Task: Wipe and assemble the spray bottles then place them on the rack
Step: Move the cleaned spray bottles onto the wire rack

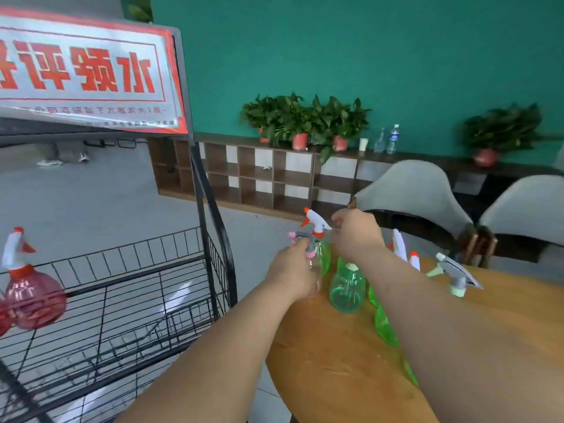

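My left hand (294, 270) grips a clear bottle (316, 267) that carries a grey and pink sprayer head (302, 238), at the wooden table's (329, 367) far left edge. Just behind it stands a green bottle (325, 254) with a white, orange-tipped sprayer head (316, 221). The fingertips of my right hand (355, 235) pinch the back of that head. A teal bottle (348, 290) stands uncapped between my forearms. More green bottles (386, 328) lie partly hidden under my right arm. The black wire rack (137, 270) at left holds a red bottle (33, 296) with a white sprayer.
Loose sprayer heads lie on the table beyond my right arm: two white and orange ones (400, 245) and a grey one with a pale green collar (456, 274). Two grey chairs (412, 193) stand behind the table. A red and white sign (85, 71) tops the rack.
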